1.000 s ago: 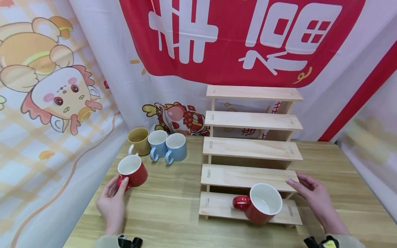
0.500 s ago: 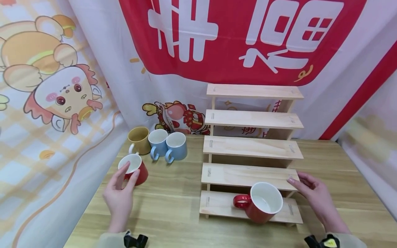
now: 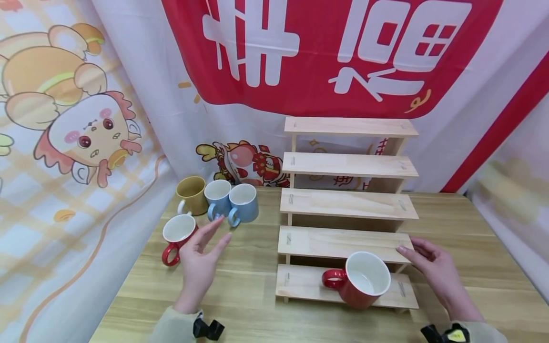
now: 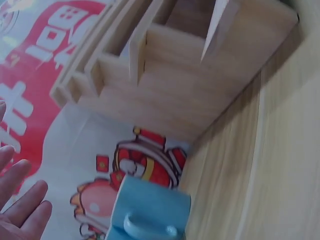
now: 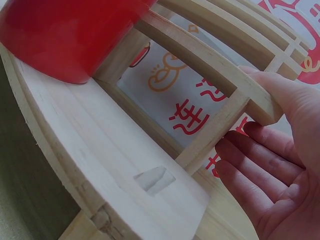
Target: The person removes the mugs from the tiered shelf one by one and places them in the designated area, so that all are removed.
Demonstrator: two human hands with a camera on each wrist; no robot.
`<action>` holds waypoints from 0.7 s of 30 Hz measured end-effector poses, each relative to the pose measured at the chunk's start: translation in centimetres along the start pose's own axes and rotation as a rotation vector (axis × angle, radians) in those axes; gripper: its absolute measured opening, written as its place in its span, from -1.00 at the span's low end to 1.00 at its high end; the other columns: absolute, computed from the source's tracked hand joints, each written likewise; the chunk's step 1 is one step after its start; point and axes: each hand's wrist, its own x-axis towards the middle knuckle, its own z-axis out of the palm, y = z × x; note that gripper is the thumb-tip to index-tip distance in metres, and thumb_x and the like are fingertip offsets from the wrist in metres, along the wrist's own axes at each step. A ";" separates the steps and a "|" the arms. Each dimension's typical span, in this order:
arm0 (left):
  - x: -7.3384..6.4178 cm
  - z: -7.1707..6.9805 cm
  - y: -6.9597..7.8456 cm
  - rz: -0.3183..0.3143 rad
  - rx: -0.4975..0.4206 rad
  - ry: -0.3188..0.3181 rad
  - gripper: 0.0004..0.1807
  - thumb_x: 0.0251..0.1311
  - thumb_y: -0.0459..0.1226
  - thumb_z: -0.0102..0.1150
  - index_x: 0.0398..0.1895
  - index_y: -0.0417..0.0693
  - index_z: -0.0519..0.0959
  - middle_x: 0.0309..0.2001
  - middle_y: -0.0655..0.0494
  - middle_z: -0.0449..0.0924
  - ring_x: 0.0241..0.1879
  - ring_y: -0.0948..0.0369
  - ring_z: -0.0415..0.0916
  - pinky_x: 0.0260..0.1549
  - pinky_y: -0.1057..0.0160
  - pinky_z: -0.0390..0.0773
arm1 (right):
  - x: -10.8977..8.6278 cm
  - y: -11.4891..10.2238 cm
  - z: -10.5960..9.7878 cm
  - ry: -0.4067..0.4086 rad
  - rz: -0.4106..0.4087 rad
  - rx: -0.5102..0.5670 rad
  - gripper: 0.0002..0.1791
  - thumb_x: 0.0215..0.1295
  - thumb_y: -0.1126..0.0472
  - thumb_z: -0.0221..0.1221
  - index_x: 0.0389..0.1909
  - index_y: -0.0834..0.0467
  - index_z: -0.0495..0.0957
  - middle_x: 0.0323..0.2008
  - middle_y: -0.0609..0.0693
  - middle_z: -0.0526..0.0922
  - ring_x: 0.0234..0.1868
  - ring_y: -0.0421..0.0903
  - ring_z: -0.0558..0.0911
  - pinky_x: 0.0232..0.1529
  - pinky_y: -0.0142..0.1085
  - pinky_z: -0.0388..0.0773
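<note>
My left hand (image 3: 198, 269) is raised over the table with thumb and fingers apart, holding nothing. It overlaps the right side of a red mug (image 3: 178, 230) with a white inside. Just beyond its fingertips stand two light blue mugs (image 3: 244, 204), one of which (image 4: 150, 207) shows well in the left wrist view. My right hand (image 3: 435, 274) grips the right end of a stepped wooden shelf (image 3: 343, 243) at its second step from the bottom, thumb on top and fingers below. Another red mug (image 3: 362, 290) rests on the lowest step, handle to the left.
A mustard mug (image 3: 193, 196) stands beside the blue ones at the back left. The upper steps (image 3: 349, 164) of the shelf rise toward a printed cloth backdrop (image 3: 257, 114). Wood-grain table (image 3: 240, 286) lies between the mugs and the shelf.
My left hand has let go of the left red mug's handle and moved right toward the blue mugs. That mug stays on the table. My right hand keeps its grip on the shelf.
</note>
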 end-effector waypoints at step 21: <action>-4.1 7.8 2.1 0.223 -0.072 -0.651 -0.57 0.23 -0.20 0.45 0.17 -0.05 0.66 0.15 0.17 0.66 0.15 0.16 0.59 0.20 0.09 0.54 | -0.1 0.0 0.0 -0.001 0.003 0.009 -0.20 0.41 -0.05 0.30 0.41 0.42 0.28 -0.11 -0.41 0.56 -0.09 -0.51 0.52 -0.13 -0.57 0.58</action>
